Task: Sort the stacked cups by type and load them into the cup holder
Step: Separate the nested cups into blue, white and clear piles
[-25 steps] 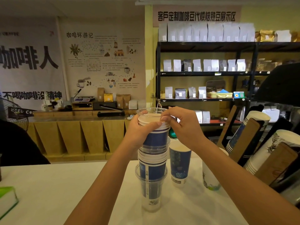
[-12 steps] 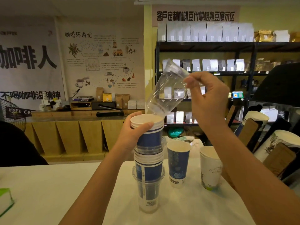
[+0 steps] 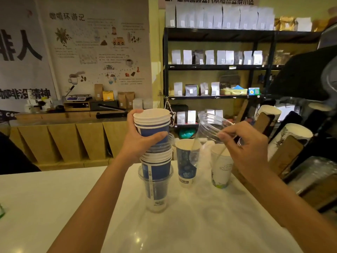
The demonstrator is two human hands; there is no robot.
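Note:
A mixed stack of cups (image 3: 156, 181) stands on the white counter (image 3: 54, 207), blue paper cups nested among clear plastic ones. My left hand (image 3: 141, 143) grips the blue paper cups at the top of the stack. My right hand (image 3: 244, 150) holds a clear plastic cup (image 3: 209, 132) by its rim, tilted, above and between a lone blue paper cup (image 3: 186, 165) and a white paper cup (image 3: 221, 168). The wooden cup holder (image 3: 284, 154) at the right carries rows of white paper cups (image 3: 290, 136) lying slanted.
A black shelf rack (image 3: 218, 66) with coffee bags stands behind the counter. A wooden side counter (image 3: 69, 139) with a scale and bags lies at the back left. A dark machine (image 3: 306, 77) looms at the upper right. A green-edged object (image 3: 1, 210) sits at the far left.
My right hand lifted the clear plastic cup off the top of the stack, then carried it down and to the right. My left hand stayed on the stack's upper blue cups.

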